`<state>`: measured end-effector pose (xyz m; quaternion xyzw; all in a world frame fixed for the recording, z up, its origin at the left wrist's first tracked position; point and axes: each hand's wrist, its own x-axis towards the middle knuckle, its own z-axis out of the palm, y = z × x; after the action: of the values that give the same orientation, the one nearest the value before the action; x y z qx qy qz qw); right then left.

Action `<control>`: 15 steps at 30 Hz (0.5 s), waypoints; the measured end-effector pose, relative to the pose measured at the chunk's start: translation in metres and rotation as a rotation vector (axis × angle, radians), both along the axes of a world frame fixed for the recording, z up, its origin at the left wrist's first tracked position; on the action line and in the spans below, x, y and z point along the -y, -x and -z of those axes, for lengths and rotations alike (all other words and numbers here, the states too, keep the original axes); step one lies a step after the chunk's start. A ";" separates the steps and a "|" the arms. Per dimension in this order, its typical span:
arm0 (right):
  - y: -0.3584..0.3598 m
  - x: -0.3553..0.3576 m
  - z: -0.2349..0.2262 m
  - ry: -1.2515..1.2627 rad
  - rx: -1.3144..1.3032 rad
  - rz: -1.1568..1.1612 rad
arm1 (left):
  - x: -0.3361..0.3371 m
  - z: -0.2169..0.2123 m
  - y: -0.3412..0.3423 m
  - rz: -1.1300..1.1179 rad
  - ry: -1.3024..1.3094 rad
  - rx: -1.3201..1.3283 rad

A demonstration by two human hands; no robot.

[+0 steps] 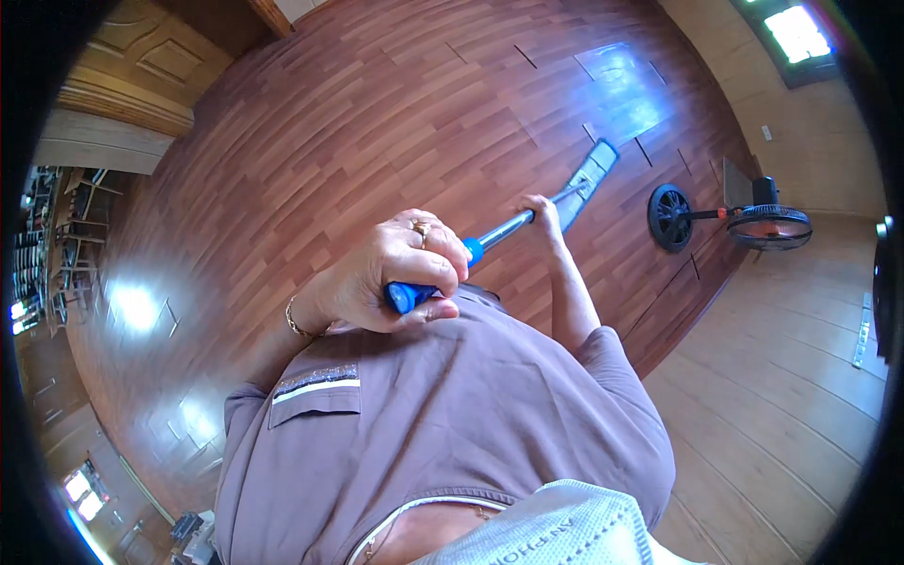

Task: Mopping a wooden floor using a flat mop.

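My left hand (405, 268), with a ring and a bracelet at the wrist, is wrapped round the blue grip at the top of a flat mop's handle (508, 229). Farther down, my right hand (540, 209) is closed on the metal pole. The handle slopes away from me to the right. At its far end the long, narrow grey-blue mop head (589, 177) lies on the reddish-brown wood floor (377, 141). The pole's lower part is partly hidden behind my right hand.
A black pedestal fan with a round base (669, 217) stands right of the mop head, near the wall (791, 330). Wooden doors (151, 56) are at the far left. A shelf or rack (80, 235) is along the left side. Light from a window (798, 34) glares on the floor.
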<state>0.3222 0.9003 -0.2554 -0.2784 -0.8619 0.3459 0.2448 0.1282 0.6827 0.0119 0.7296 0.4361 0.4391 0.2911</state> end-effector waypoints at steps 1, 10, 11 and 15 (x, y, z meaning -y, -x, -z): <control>-0.006 0.006 0.002 -0.004 -0.001 -0.001 | 0.001 0.001 -0.001 0.012 0.011 0.027; -0.054 0.067 0.000 0.030 0.087 0.091 | 0.038 -0.011 -0.016 0.007 0.106 0.089; -0.054 0.072 -0.002 0.024 0.077 0.072 | 0.044 -0.014 -0.016 0.001 0.127 0.087; -0.035 0.099 -0.018 0.187 0.101 0.031 | 0.081 -0.021 -0.011 -0.094 0.124 0.151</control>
<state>0.3570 0.8009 -0.2373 -0.3303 -0.8327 0.4066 0.1794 0.1395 0.6013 0.0328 0.6538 0.4730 0.4781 0.3467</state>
